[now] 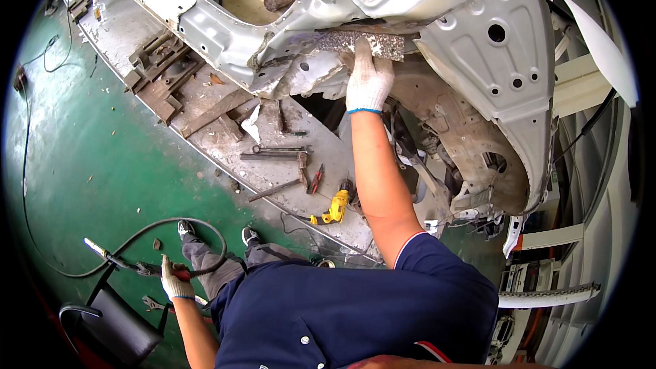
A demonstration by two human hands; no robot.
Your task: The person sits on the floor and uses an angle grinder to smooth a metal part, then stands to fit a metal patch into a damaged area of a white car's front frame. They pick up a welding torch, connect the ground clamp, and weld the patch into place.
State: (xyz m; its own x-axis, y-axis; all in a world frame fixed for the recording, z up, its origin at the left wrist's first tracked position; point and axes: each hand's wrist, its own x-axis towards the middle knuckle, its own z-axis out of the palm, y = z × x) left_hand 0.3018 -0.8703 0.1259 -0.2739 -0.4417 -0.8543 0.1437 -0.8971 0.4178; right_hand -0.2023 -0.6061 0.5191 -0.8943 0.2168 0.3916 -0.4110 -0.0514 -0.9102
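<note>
In a white knit glove with a blue cuff, my right hand [370, 83] reaches up to the damaged body shell and grips a rough, speckled metal strip [391, 48]. One finger lies over the strip's face; the other fingers are partly hidden. The strip rests along a torn edge of the silver-grey car body [307, 76]. Down at the lower left, my left hand [175, 281], also gloved, is closed around the handle of a welding torch [146, 268]. Its pale tip points left, away from the car body, and its thick cable loops behind my legs.
A metal bench [225, 130] below the shell carries a yellow drill [335, 208], a hammer [302, 167], red-handled pliers [316, 179], a wrench [280, 149] and rusty steel pieces [164, 75]. Another hammer [280, 1] lies inside the shell. A black seat-like object [123, 324] stands lower left.
</note>
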